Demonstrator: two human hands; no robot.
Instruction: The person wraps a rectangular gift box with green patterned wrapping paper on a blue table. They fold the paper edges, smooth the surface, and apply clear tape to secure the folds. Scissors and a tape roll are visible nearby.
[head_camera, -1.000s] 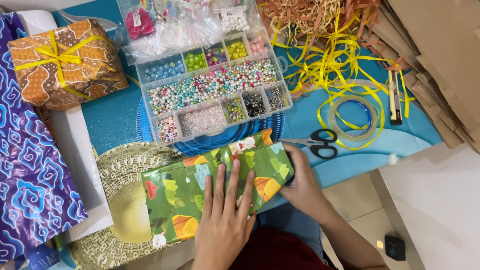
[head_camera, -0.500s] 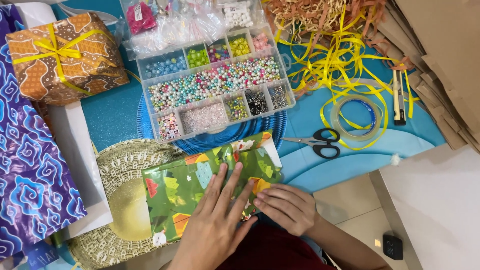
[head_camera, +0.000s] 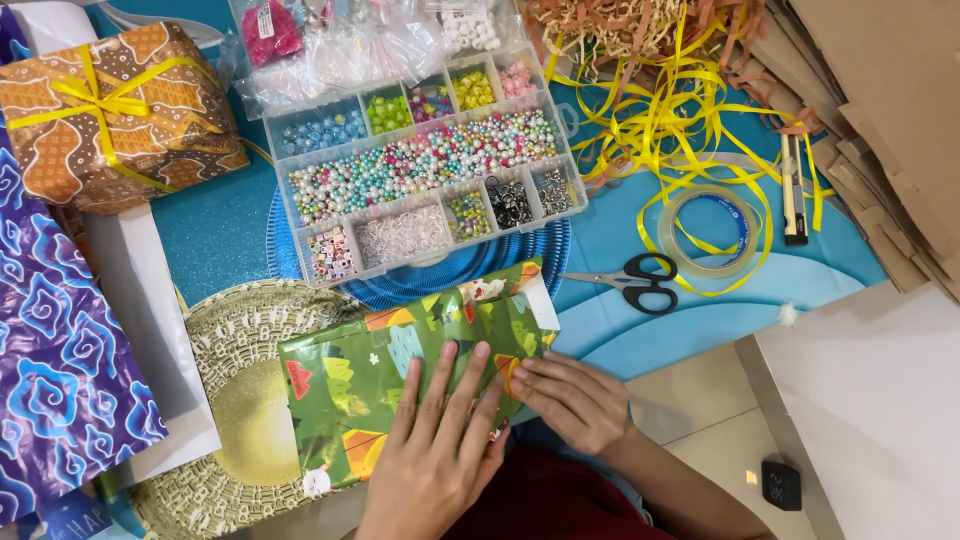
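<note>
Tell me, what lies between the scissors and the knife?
In the head view, the tape roll lies between the scissors and the knife, with yellow ribbon strands across it.

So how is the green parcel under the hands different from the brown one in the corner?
The green parcel lies flat and thin with a flap of paper loose; the brown parcel is a closed box. The brown parcel is tied with a yellow ribbon; the green parcel has none. The left hand and right hand press on the green parcel, while the brown parcel sits untouched. Both are in patterned gift paper.
</note>
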